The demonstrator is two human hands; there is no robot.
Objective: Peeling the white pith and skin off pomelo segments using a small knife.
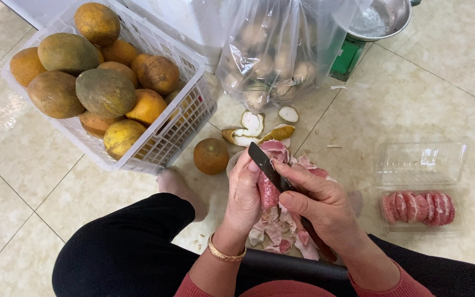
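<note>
The left hand (244,190) was clamped around a peeled pink pomelo segment (269,181), held up just above a heap of pink and white peel scraps (275,234) on the beige tiled floor (413,93), while the right hand (325,206) was closed tight on a dark-bladed knife (266,164) whose blade lay against the fruit's top. Off to the left stood a white plastic crate (185,118) piled with orange and green-brown whole pomelos (105,91), one small orange fruit (211,155) loose beside it. To the right sat an open clear plastic clamshell box (420,162) holding a row of peeled pink segments (418,207).
</note>
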